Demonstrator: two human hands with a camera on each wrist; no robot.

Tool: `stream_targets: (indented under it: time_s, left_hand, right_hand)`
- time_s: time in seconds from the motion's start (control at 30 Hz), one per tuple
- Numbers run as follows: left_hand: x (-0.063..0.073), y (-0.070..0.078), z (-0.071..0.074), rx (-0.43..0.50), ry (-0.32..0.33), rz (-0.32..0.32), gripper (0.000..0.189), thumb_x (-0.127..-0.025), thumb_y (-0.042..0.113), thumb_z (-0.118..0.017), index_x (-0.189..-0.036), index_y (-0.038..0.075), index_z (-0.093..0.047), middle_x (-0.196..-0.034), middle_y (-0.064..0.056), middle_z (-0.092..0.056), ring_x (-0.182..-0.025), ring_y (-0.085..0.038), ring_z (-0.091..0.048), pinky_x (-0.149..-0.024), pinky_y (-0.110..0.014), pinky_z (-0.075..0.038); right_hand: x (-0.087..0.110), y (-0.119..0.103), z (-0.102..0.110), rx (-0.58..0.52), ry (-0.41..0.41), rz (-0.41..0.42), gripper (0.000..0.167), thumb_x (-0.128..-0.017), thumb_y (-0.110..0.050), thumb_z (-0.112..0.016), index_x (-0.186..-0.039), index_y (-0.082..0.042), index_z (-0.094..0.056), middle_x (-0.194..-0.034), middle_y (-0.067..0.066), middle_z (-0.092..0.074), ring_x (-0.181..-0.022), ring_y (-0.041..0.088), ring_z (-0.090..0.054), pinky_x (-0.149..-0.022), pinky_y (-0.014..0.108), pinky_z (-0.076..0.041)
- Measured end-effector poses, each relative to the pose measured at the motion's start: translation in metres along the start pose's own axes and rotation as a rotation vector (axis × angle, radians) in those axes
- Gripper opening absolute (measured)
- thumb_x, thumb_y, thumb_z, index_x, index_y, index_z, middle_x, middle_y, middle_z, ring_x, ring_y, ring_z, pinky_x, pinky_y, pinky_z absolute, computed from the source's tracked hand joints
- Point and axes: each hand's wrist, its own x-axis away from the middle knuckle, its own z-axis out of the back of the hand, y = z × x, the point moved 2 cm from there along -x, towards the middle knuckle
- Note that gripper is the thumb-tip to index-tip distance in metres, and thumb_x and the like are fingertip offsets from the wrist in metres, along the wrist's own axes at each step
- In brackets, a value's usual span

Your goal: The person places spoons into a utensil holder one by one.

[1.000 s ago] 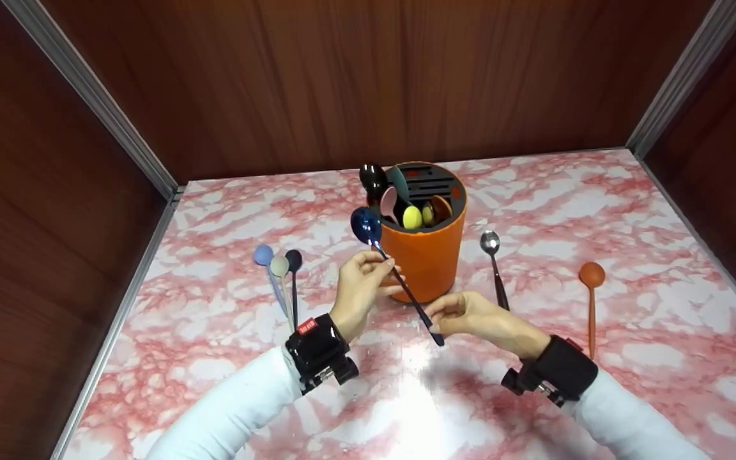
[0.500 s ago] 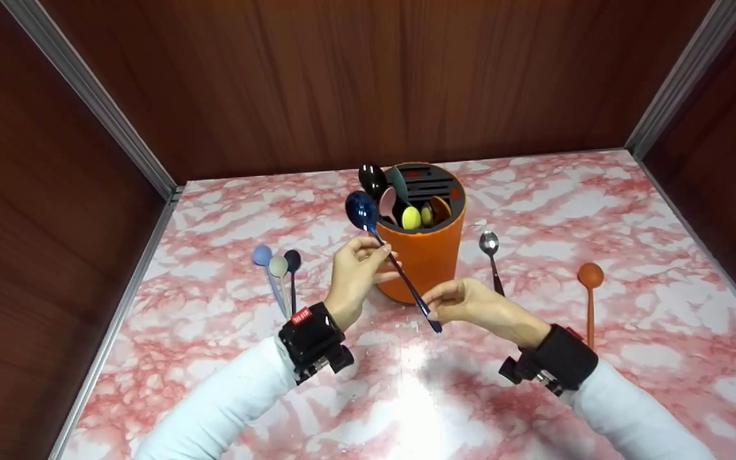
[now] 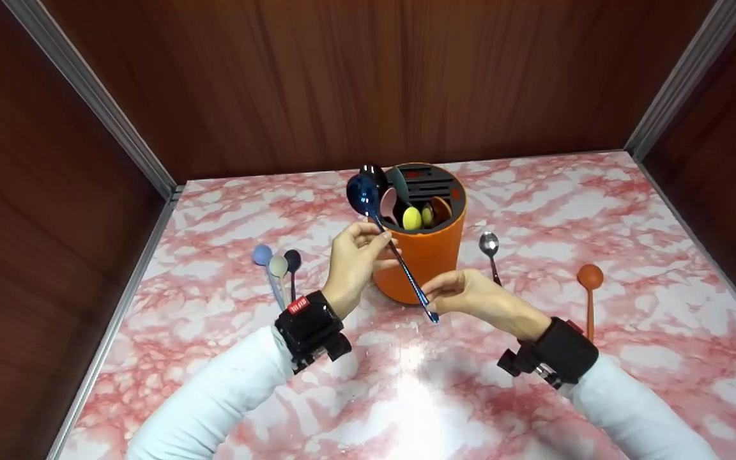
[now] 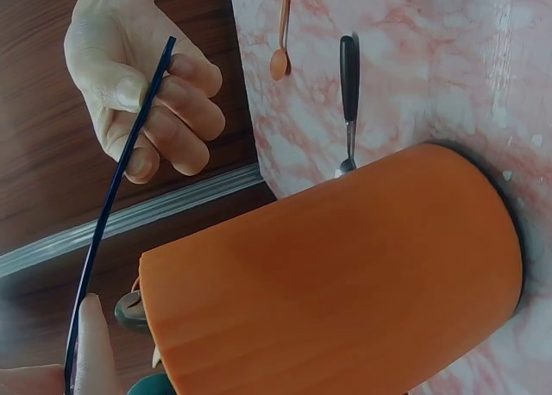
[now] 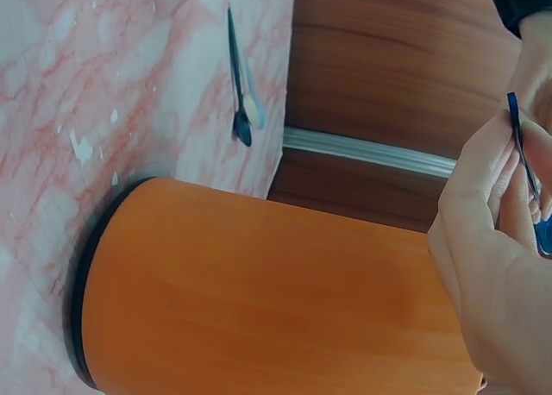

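A shiny blue metal spoon (image 3: 363,194) is held slantwise in front of the orange utensil holder (image 3: 429,259), its bowl up and to the left. My left hand (image 3: 352,260) pinches the handle just below the bowl. Lower down, my right hand (image 3: 470,297) pinches the handle near its end, and the tip sticks out past the fingers. In the left wrist view the thin dark handle (image 4: 110,197) runs between both hands. Several spoons stand in the holder's slotted top, among them a yellow spoon (image 3: 412,218), a pink spoon (image 3: 388,202) and a black spoon (image 3: 373,174).
Left on the marbled table (image 3: 202,294) lie a light blue spoon (image 3: 262,255), a pale green spoon (image 3: 278,266) and a dark spoon (image 3: 292,260). Right of the holder are a silver spoon (image 3: 489,244) and an orange spoon (image 3: 590,277). Wooden panels (image 3: 355,83) enclose the table.
Both hands have risen with the blue spoon, away from me. The spoon's bowl now overlaps the black spoon at the holder's top left. The holder and the spoons on the table stay put.
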Motion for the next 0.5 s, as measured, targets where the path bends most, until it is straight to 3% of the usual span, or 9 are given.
stream_targets:
  time_s: [0.23, 0.5]
  left_hand:
    - [-0.002, 0.006, -0.004, -0.008, -0.009, -0.031, 0.011, -0.092, -0.012, -0.056, -0.090, -0.002, -0.054, -0.080, -0.009, -0.060, -0.065, -0.017, -0.063, -0.068, -0.040, -0.061]
    - [-0.011, 0.019, -0.003, -0.027, 0.035, -0.077, 0.007, -0.092, -0.011, -0.057, -0.093, -0.005, -0.054, -0.081, -0.011, -0.060, -0.067, -0.017, -0.063, -0.064, -0.034, -0.061]
  right_hand:
    - [0.000, -0.002, 0.002, -0.023, -0.008, 0.046, 0.022, -0.089, -0.005, -0.067, -0.110, 0.003, -0.066, -0.093, 0.006, -0.068, -0.085, 0.016, -0.064, -0.085, 0.030, -0.054]
    - [0.002, 0.003, 0.006, -0.056, -0.025, 0.046, 0.024, -0.089, -0.002, -0.065, -0.112, 0.005, -0.063, -0.096, 0.008, -0.067, -0.088, 0.019, -0.065, -0.086, 0.034, -0.056]
